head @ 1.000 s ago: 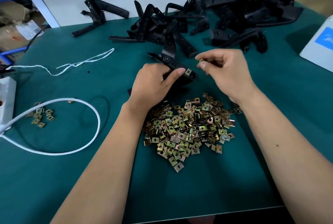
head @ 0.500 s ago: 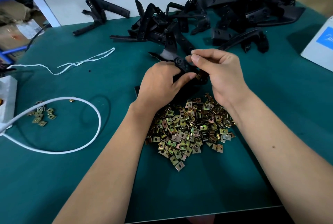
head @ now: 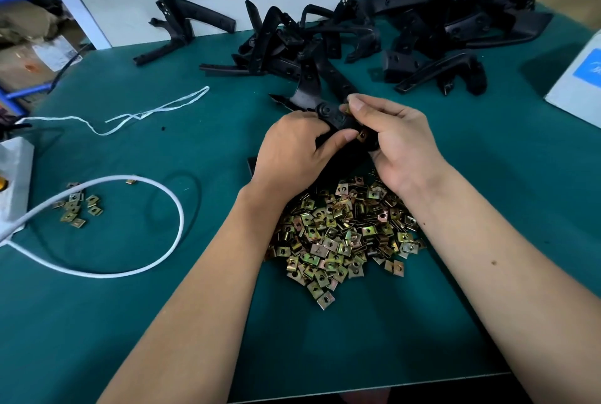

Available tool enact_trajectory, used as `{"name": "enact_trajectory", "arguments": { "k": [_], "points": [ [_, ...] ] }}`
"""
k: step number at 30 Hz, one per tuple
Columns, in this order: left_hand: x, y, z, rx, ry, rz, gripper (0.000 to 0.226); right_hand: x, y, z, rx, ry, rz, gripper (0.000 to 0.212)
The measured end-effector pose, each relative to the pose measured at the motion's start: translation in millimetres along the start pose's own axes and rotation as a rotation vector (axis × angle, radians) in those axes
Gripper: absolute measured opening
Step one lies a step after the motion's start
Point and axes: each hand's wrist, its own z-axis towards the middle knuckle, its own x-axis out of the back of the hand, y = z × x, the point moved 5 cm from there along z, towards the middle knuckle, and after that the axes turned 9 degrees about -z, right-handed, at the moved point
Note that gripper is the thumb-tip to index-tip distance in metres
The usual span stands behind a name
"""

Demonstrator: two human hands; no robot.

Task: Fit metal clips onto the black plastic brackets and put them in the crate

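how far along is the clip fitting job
Early. One brass-coloured metal clip already sits on the black plastic bracket gripped by the left hand; the right hand pinches a second clip against it. A pile of black brackets and a heap of loose clips remain. No crate shows.

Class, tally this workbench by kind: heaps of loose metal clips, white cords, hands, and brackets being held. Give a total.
Heaps of brass-coloured metal clips: 2, large heap, small heap
White cords: 2, thick cable, thin string
Hands: 2, left hand, right hand
Black plastic bracket held: 1
Total: 7
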Motion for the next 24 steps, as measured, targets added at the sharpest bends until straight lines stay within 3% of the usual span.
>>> {"name": "enact_trajectory", "arguments": {
  "k": [16, 24],
  "points": [
    [-2.6, -0.7, 1.1, 0.028, -0.012, 0.018, 0.055, -4.7, 3.5, -1.5, 0.004, 0.058, -0.092, 0.009],
    [-4.3, -8.6, 2.6, 0.097, -0.033, -0.046, 0.049, -3.5, -0.8, 3.3, 0.261, 0.051, -0.278, 0.009]
  ]
}}
